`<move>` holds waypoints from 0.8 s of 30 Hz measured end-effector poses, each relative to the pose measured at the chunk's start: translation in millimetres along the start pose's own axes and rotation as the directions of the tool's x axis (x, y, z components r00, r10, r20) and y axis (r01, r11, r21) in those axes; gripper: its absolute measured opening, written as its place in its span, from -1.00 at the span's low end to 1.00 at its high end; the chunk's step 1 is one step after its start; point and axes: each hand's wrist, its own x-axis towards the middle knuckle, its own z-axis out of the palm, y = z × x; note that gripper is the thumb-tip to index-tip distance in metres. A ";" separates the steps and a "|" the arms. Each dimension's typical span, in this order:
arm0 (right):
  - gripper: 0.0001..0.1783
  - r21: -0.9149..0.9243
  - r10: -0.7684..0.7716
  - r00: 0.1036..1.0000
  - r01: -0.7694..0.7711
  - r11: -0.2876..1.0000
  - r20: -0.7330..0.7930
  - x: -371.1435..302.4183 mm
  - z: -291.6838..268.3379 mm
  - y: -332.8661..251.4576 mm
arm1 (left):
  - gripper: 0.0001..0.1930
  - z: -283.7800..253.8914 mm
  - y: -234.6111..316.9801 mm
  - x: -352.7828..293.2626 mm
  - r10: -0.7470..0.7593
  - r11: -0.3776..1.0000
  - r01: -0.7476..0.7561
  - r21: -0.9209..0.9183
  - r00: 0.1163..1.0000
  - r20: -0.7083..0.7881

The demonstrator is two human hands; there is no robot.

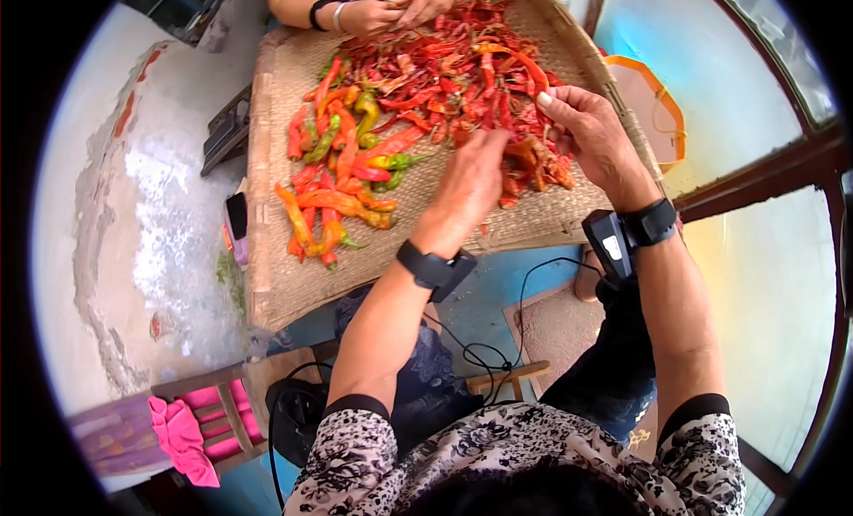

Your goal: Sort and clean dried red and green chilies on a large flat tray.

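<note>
A heap of dried red chili peppers [444, 67] covers the far and right part of a large woven tray [289, 298]. My left hand [469, 183] reaches down to the heap's near edge, slightly blurred. Its fingers look closed, and their tips are hidden against the peppers. To the right, my right hand [593, 134] is at the heap's edge, its thumb and fingers closed on the end of a long orange-red chili pepper [522, 63]. Fresher red, orange and green peppers [333, 200] lie in a separate pile on the tray's left.
Across the tray, another person's hands [395, 11] are together over the heap. An orange-rimmed container [671, 116] stands beyond the right edge. On the left are a dark phone [235, 216] and a pink cloth [182, 440]. Black cables [498, 367] hang below the tray.
</note>
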 end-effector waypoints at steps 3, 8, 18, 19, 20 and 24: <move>-0.81 0.117 0.054 0.995 -0.044 0.992 -0.086 6.3 -4.5 2.6 | -0.73 -25.9 -8.1 -5.9 -0.061 0.998 0.061 0.011 0.997 -0.052; -0.83 0.226 0.060 0.971 -0.006 0.974 -0.232 15.9 -50.5 -7.3 | -0.86 -34.6 -4.0 5.3 -0.386 0.852 0.368 -0.373 0.922 0.028; -0.71 0.520 0.166 0.853 0.138 0.843 -0.496 26.9 -78.9 -9.7 | -0.81 -45.3 -11.7 6.8 -0.408 -0.022 0.371 -0.928 0.845 0.347; -0.69 0.460 0.115 0.882 0.124 0.879 -0.457 25.5 -67.5 -10.3 | -0.81 -45.9 -11.2 6.8 -0.387 -0.081 0.365 -0.927 0.846 0.367; -0.68 0.364 0.075 0.933 0.062 0.929 -0.352 26.2 -59.5 -8.3 | -0.81 -45.5 -9.9 6.8 -0.385 -0.083 0.369 -0.926 0.845 0.371; -0.63 -0.588 -0.139 0.982 0.189 0.787 0.130 7.9 -1.2 -7.6 | -0.80 -44.0 -5.3 8.1 -0.353 -0.115 0.372 -0.921 0.851 0.388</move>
